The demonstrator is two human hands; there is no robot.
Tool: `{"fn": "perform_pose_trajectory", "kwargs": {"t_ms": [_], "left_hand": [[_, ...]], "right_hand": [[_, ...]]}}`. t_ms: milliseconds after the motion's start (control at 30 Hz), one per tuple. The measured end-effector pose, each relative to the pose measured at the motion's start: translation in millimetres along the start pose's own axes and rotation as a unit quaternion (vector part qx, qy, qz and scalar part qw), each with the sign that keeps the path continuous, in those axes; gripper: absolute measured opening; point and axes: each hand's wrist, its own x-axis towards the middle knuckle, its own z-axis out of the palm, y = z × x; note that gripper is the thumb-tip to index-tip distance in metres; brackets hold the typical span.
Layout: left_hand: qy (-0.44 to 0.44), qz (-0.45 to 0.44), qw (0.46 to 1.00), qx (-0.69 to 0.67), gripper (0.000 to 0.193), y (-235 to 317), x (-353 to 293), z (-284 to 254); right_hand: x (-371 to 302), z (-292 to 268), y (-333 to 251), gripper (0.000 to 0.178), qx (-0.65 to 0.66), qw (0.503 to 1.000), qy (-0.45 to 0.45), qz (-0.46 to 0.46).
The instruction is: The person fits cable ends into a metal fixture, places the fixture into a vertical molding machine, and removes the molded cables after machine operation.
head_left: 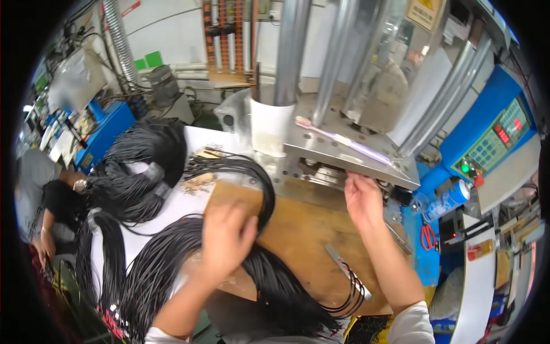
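My left hand (226,238) is over the wooden board, beside a bundle of black cables (266,189) that curves past it. Motion smears its fingers, so what they hold, if anything, does not show. My right hand (364,200) reaches up to the front edge of the press's steel plate (344,150), close to the metal mould (323,172) beneath it. Its fingers are curled together at the tips, and anything between them is too small to make out. A toothbrush (344,140) with a pale purple handle lies on the plate.
Thick coils of black cable (143,166) cover the white table at left. A metal strip (346,269) with cable loops lies on the wooden board (303,235). Red scissors (427,236), a spray can (450,200) and a blue control box (487,137) stand right. Another person's hand (43,246) shows far left.
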Motion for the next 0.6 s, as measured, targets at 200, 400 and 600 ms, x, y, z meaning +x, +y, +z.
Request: {"fn": "perform_pose_trajectory", "kwargs": {"t_ms": [200,400,600], "left_hand": [[0.096,-0.014,0.995,0.017,0.006,-9.7,-33.4,0.6],[0.153,0.014,0.987,-0.043,0.008,-2.8,-29.3,7.4],[0.175,0.005,0.984,-0.037,0.01,-5.7,-39.2,-7.2]], "right_hand": [[59.0,48.8,44.4,0.029,0.115,0.983,0.086,-0.118],[121.7,-20.7,41.9,0.038,0.019,0.968,0.071,-0.241],[180.9,-57.2,74.4,0.041,0.002,0.974,0.089,-0.208]]}}
